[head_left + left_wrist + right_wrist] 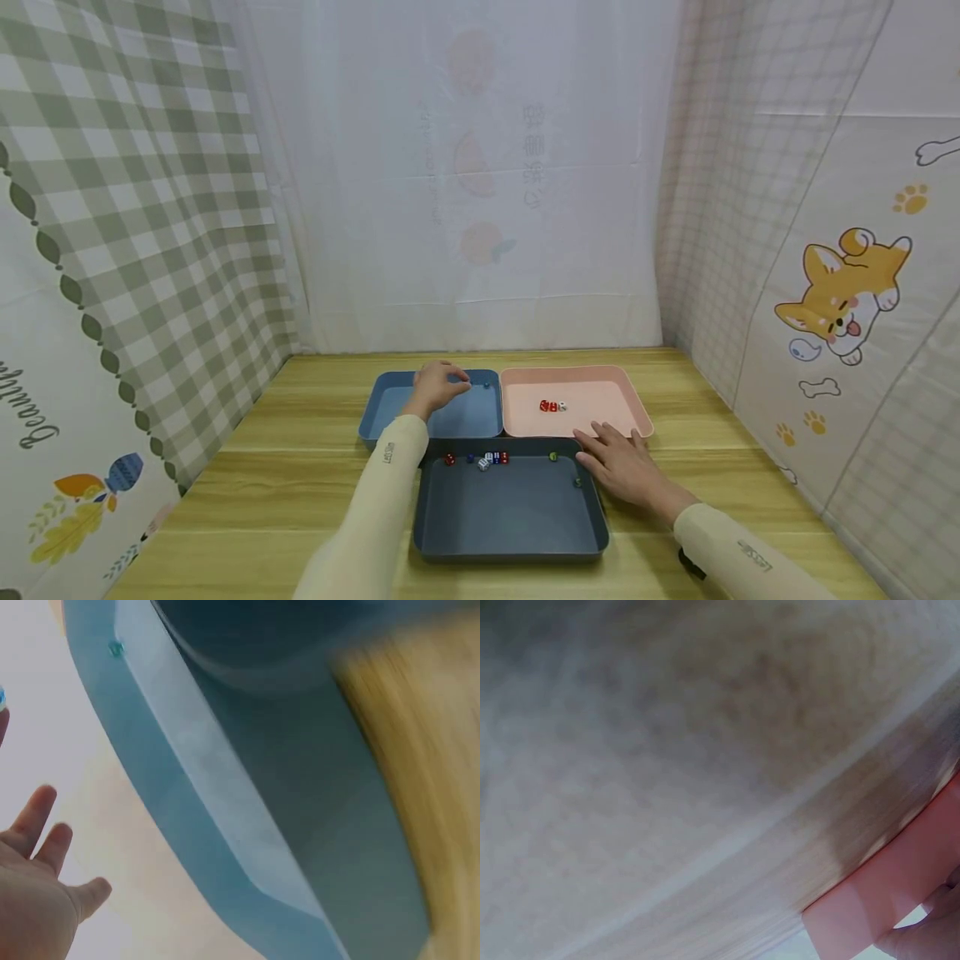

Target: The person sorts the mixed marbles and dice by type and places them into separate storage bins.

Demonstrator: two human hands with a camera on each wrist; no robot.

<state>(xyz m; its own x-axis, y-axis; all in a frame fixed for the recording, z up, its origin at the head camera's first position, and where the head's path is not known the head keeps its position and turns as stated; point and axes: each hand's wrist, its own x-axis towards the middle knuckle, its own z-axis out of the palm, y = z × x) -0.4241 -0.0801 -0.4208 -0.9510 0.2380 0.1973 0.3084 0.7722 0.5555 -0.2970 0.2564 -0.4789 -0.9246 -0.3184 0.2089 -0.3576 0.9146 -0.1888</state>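
My left hand (437,387) is over the blue tray (386,408), thumb and forefinger pinching a small blue-and-white die (1,697), mostly cut off at the left wrist view's edge. A teal die (487,385) lies in that tray. My right hand (621,468), fingers spread, rests by the pink tray's (600,396) near right corner and the dark grey tray's (510,521) right rim. In the dark tray are a red die (449,459), a blue die (470,458), a white die (483,464), a yellow-green die (553,457) and a dark green die (577,482), among others.
Red dice (546,406) and a white die (562,407) sit together in the pink tray. All three trays adjoin on a wood-grain table (285,500). Cloth hangs behind and at both sides, with green checks (187,167) on the left.
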